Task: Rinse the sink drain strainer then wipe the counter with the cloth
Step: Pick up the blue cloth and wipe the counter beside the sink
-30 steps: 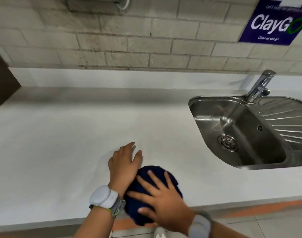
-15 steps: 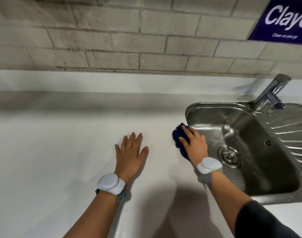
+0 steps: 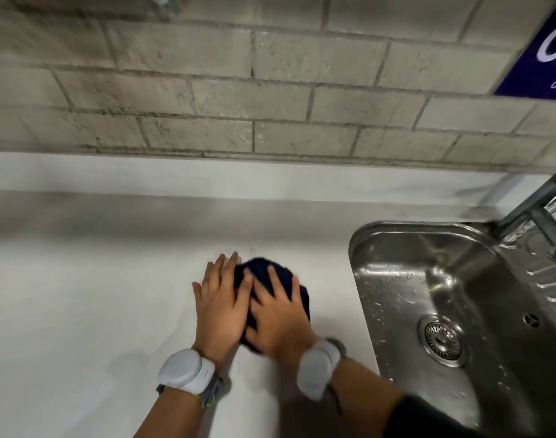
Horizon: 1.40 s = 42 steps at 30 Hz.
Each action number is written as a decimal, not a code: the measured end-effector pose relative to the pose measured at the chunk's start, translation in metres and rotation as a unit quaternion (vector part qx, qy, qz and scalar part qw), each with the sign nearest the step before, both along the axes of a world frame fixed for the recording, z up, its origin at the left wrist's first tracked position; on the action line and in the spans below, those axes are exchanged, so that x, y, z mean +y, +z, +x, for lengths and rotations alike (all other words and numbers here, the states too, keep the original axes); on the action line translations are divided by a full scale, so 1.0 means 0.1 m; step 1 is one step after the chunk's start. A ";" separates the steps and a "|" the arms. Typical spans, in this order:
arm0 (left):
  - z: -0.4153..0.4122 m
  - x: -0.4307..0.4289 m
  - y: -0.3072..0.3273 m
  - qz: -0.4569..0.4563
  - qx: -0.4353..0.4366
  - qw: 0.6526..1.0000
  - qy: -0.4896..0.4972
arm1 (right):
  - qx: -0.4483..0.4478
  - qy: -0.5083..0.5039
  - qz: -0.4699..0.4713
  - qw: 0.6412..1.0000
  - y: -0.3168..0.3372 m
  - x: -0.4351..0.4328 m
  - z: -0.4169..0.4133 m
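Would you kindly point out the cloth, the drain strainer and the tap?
cloth (image 3: 270,271): head view, its top edge.
drain strainer (image 3: 441,341): head view, perforated centre.
tap (image 3: 529,205): head view, its spout.

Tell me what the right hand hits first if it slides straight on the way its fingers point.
The right hand, flat on the dark blue cloth, points toward the white upstand below the grey brick wall. Bare white counter lies between, so probably the upstand.
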<state>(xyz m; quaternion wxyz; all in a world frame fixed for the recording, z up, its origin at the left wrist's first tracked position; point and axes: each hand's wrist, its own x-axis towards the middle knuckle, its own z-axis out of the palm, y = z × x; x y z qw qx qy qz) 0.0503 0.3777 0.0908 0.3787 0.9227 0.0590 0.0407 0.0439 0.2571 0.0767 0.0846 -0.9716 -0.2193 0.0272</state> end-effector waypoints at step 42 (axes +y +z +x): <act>-1.66 0.82 0.00 -0.119 0.093 0.984 -0.095 | 0.040 -0.012 0.004 0.999 0.03 0.77 -2.04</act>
